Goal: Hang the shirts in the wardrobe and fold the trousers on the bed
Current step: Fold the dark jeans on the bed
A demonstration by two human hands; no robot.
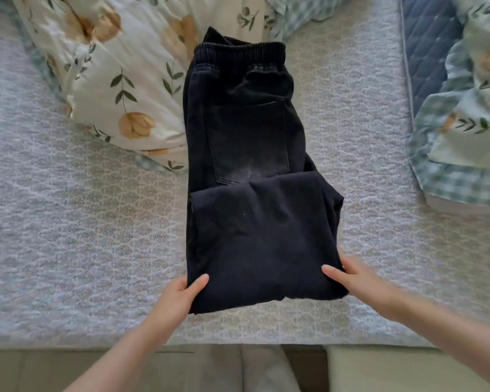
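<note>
Black trousers (249, 154) lie on the bed (68, 236), waistband at the far end, back pocket facing up. The legs are folded up over the seat, forming a thick lower layer. My left hand (178, 295) grips the near left corner of that fold, thumb on top and fingers underneath. My right hand (351, 278) grips the near right corner the same way, thumb on the cloth. No shirts or wardrobe are in view.
A floral pillow (116, 89) lies touching the trousers' left side. A floral and checked duvet (470, 131) is bunched at the right, with a blue quilted cover (427, 46) behind it. The bed's near edge runs along the bottom, floor below it.
</note>
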